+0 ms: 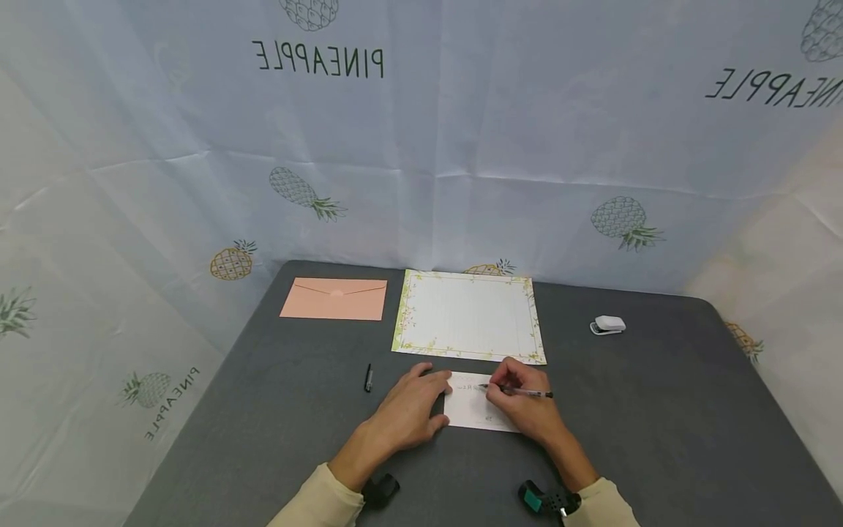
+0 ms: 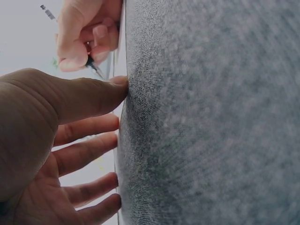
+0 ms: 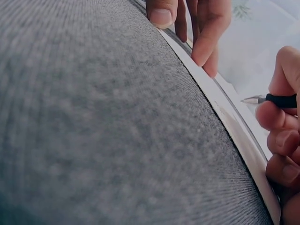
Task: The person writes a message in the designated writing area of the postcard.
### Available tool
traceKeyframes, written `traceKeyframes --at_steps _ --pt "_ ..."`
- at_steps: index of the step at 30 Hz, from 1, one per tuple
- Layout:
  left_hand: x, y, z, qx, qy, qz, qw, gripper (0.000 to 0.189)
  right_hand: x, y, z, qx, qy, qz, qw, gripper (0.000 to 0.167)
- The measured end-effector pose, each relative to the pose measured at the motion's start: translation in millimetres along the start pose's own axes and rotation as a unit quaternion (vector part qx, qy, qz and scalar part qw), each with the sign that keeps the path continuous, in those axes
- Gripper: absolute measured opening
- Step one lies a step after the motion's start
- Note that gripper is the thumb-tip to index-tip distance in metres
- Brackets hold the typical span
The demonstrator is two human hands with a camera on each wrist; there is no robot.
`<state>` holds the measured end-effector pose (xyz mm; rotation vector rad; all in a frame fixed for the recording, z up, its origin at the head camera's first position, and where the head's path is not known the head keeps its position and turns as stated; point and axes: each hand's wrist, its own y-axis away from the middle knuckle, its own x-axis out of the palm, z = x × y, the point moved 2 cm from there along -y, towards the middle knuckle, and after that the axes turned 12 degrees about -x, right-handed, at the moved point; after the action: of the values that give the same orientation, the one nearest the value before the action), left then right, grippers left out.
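A small white card [image 1: 470, 417] with handwriting on it lies on the dark grey table between my hands. My right hand [image 1: 525, 402] pinches a pen [image 1: 535, 394], its tip close over the written lines. In the right wrist view the metal pen tip [image 3: 253, 99] and dark grip show beyond the curled fingers. My left hand [image 1: 410, 410] rests at the card's left edge with fingers spread and thumb at the near corner. The left wrist view shows those straight fingers [image 2: 86, 124] touching down along the edge, with the pen hand [image 2: 86, 35] beyond.
Just behind the card lies a white sheet [image 1: 469, 315] with a green floral border. A pink envelope [image 1: 336, 304] is at the back left. A black pen cap [image 1: 369, 378] lies left of my left hand, and a white stapler [image 1: 607, 325] stands at the right.
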<state>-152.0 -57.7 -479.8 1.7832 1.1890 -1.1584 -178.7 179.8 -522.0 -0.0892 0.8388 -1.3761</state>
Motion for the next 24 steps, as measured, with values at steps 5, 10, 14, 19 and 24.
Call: traceKeyframes --at_steps 5,10,14,19,24 --pt "0.3 0.4 0.4 -0.002 0.001 0.001 1.0 0.04 1 -2.7 6 0.006 -0.025 0.012 0.9996 0.018" --pt "0.6 0.4 0.9 0.002 -0.003 -0.005 1.0 0.04 4 -5.6 11 0.017 -0.062 0.013 0.9979 0.012" --pt "1.4 0.6 1.4 0.001 0.001 -0.006 1.0 0.04 10 -6.1 13 0.018 -0.11 0.021 0.9935 0.014" --pt "2.8 0.3 2.1 0.001 0.003 -0.008 1.0 0.04 17 -5.8 14 0.016 -0.145 0.035 0.9886 0.011" --pt "2.9 0.2 1.9 0.005 -0.002 -0.01 0.9999 0.04 19 -4.5 16 0.031 -0.15 0.03 0.9877 0.013"
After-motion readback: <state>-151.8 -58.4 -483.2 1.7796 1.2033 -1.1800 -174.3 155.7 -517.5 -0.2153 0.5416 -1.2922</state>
